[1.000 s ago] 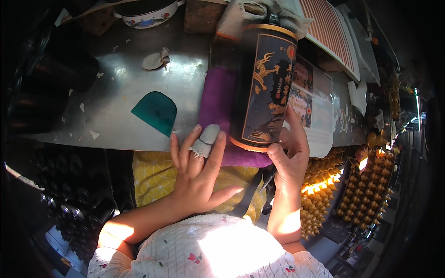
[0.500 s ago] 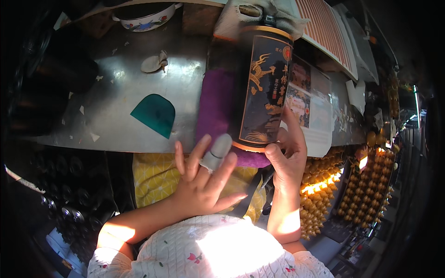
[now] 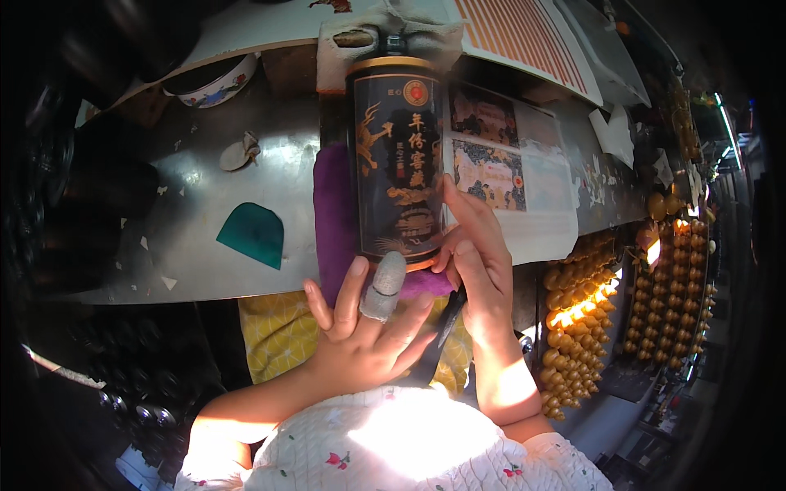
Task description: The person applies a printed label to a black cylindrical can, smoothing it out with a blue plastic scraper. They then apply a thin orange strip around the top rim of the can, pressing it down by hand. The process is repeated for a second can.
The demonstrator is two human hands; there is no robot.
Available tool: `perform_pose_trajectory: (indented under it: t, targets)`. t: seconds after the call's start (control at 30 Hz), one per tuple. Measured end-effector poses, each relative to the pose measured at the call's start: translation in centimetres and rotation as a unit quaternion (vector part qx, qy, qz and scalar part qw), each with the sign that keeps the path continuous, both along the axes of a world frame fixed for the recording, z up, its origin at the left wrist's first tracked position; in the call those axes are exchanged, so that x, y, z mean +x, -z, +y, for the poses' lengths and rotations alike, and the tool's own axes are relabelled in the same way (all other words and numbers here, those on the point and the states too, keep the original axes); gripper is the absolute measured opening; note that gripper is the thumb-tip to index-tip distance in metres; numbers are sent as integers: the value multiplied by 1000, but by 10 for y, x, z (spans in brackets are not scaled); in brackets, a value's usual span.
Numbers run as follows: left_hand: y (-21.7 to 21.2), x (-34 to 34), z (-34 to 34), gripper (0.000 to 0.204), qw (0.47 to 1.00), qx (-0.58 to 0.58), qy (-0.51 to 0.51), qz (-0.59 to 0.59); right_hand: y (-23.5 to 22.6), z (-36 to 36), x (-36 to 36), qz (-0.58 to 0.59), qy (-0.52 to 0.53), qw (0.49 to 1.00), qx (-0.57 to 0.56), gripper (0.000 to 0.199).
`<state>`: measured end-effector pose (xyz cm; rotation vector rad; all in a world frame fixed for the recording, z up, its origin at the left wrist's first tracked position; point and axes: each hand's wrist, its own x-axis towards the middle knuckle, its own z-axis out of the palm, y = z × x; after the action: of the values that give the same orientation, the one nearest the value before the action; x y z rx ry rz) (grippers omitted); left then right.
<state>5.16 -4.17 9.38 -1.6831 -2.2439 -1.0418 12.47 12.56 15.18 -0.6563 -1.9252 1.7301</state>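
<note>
A black cylindrical canister (image 3: 385, 176) with gold rims, gold pictures and lettering lies in front of me, its base end toward me. Its far end meets a cloth-wrapped holder (image 3: 446, 45). Beneath it is a purple cloth (image 3: 332, 221). My right hand (image 3: 483, 274) grips the canister's near right edge, forefinger along the side and thumb by the base. My left hand (image 3: 360, 327) is spread at the near end. One of its fingers wears a grey finger sleeve and overlaps the bottom rim; whether it presses there I cannot tell.
A green scraper (image 3: 254, 235) and a small whitish scrap (image 3: 237, 154) lie on the metal table (image 3: 172, 245). An enamel bowl (image 3: 214, 86) stands far left. Printed label sheets (image 3: 487, 176) lie right of the canister; an orange-striped sheet (image 3: 520, 41) is behind. Rows of golden knobs (image 3: 573, 335) stand at right.
The canister has turned, bringing its emblem and lettering from the right side to the middle. My left hand's sleeved finger has come onto the bottom rim. The whole view has shifted.
</note>
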Motion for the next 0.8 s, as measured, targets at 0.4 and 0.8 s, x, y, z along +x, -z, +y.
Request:
perform_pose_trajectory:
  t: [0.4, 0.8]
  targets:
    - [-9, -8, 5, 61, 997, 71, -29, -16, 7, 6, 7, -22, -17, 999, 21, 61]
    - [-53, -66, 45, 86, 988, -51, -52, 133, -11, 8, 8, -115, -21, 965, 233, 59]
